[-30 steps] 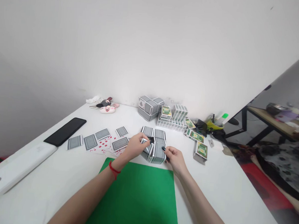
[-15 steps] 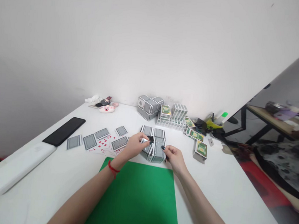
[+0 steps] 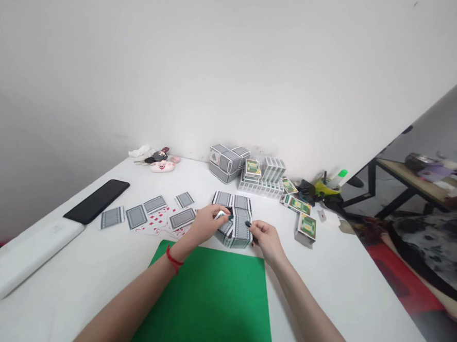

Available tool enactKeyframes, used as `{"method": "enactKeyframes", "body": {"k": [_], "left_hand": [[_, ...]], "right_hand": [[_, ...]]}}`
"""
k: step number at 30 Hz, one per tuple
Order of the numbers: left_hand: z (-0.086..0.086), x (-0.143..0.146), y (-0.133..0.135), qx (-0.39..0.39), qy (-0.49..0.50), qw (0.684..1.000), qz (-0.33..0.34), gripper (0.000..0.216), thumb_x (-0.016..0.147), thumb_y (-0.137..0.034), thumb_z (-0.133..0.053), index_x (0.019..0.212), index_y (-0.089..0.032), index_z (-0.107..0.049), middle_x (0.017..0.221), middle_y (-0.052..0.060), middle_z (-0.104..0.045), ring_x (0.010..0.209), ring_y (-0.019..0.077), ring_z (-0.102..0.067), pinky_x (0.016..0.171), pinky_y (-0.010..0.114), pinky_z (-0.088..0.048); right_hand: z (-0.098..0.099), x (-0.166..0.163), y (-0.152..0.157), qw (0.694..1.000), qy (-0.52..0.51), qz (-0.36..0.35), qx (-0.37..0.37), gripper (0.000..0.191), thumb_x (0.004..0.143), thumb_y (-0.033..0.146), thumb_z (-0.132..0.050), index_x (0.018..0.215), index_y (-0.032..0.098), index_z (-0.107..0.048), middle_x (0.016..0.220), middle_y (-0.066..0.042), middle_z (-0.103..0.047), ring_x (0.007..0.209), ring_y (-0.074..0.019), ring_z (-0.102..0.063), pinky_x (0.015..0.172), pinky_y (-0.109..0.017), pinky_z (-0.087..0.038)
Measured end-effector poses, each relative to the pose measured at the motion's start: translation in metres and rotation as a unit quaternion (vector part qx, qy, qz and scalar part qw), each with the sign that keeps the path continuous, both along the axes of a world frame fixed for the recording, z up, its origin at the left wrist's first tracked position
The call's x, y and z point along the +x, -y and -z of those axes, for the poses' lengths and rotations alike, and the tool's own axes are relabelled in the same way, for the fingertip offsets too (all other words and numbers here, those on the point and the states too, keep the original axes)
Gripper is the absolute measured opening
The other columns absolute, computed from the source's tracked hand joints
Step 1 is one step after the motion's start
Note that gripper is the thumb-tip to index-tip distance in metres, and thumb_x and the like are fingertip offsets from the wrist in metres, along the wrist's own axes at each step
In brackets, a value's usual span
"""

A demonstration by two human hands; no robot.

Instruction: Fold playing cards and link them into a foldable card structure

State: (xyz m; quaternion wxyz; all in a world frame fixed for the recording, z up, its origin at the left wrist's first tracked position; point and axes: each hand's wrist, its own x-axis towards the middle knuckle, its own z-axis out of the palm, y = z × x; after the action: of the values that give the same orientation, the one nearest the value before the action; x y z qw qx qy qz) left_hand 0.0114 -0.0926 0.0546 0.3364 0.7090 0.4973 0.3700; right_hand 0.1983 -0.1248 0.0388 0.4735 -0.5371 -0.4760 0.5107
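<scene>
In front of me a block built of folded playing cards [image 3: 243, 223], grey-patterned backs outward, stands just beyond a green mat [image 3: 213, 299]. My left hand [image 3: 206, 224] pinches a playing card [image 3: 223, 223] at the block's left top, beside a dark gap. On the right side, my right hand [image 3: 263, 240] grips the block's edge between thumb and fingers; some of its fingertips are hidden. Loose playing cards [image 3: 158, 219], some face down and some red-suited face up, lie left of my left hand.
A finished-looking card block [image 3: 229, 163] stands by the wall, beside stacked card boxes [image 3: 262, 183]. One card box [image 3: 306, 229] lies to the right. A phone [image 3: 97, 201] and a long white device [image 3: 29, 262] lie left. Keys and a pouch [image 3: 162, 166] sit at the back left.
My left fingers have shifted slightly at the card, pressing it lower over the gap. My right hand keeps its hold; the whole view has drifted a little.
</scene>
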Motion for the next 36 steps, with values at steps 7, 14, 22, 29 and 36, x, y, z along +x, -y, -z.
{"method": "enactKeyframes", "body": {"k": [7, 14, 22, 29, 36], "left_hand": [[0.011, 0.007, 0.015, 0.127, -0.142, 0.981, -0.030, 0.037, 0.086, -0.016, -0.034, 0.117, -0.018, -0.055, 0.081, 0.007, -0.061, 0.082, 0.0210, -0.052, 0.075, 0.035, -0.034], [0.010, 0.009, 0.016, 0.153, -0.187, 0.970, -0.029, 0.040, 0.085, -0.013, -0.033, 0.125, -0.015, -0.041, 0.106, 0.012, -0.059, 0.096, 0.0221, -0.051, 0.080, 0.036, -0.029], [0.013, 0.003, 0.020, 0.121, -0.107, 0.980, -0.115, 0.014, 0.080, -0.023, -0.050, 0.089, -0.020, -0.061, 0.090, 0.004, -0.066, 0.091, 0.0202, -0.055, 0.085, 0.038, -0.027], [0.017, 0.006, 0.018, 0.139, -0.073, 0.982, -0.102, 0.020, 0.082, -0.021, -0.046, 0.092, -0.021, -0.063, 0.088, 0.004, -0.066, 0.087, 0.0193, -0.055, 0.083, 0.037, -0.029], [0.020, 0.009, 0.016, 0.146, -0.084, 0.980, -0.101, 0.020, 0.081, -0.019, -0.047, 0.089, -0.022, -0.065, 0.083, 0.004, -0.065, 0.087, 0.0201, -0.055, 0.082, 0.038, -0.030]], "right_hand": [[0.003, 0.000, -0.009, 1.000, 0.017, 0.006, -0.009, 0.037, 0.062, 0.050, -0.064, 0.052, 0.018, -0.050, 0.039, 0.006, -0.041, 0.034, -0.0073, -0.034, 0.036, -0.022, -0.025], [0.003, 0.000, -0.017, 1.000, 0.014, -0.001, -0.012, 0.032, 0.061, 0.045, -0.064, 0.052, 0.017, -0.050, 0.039, 0.007, -0.038, 0.036, -0.0063, -0.030, 0.038, -0.021, -0.022], [0.009, 0.004, -0.027, 0.998, 0.061, 0.015, 0.017, 0.033, 0.062, 0.048, -0.061, 0.053, 0.018, -0.051, 0.041, 0.006, -0.037, 0.038, -0.0080, -0.031, 0.040, -0.022, -0.022], [0.009, 0.000, -0.046, 0.998, 0.056, 0.012, 0.037, 0.029, 0.061, 0.042, -0.062, 0.051, 0.017, -0.052, 0.043, 0.005, -0.039, 0.043, -0.0079, -0.031, 0.044, -0.022, -0.023], [0.010, 0.000, -0.056, 0.999, 0.028, 0.000, 0.039, 0.027, 0.060, 0.039, -0.061, 0.050, 0.017, -0.050, 0.044, 0.005, -0.041, 0.044, -0.0080, -0.032, 0.045, -0.022, -0.025]]}}
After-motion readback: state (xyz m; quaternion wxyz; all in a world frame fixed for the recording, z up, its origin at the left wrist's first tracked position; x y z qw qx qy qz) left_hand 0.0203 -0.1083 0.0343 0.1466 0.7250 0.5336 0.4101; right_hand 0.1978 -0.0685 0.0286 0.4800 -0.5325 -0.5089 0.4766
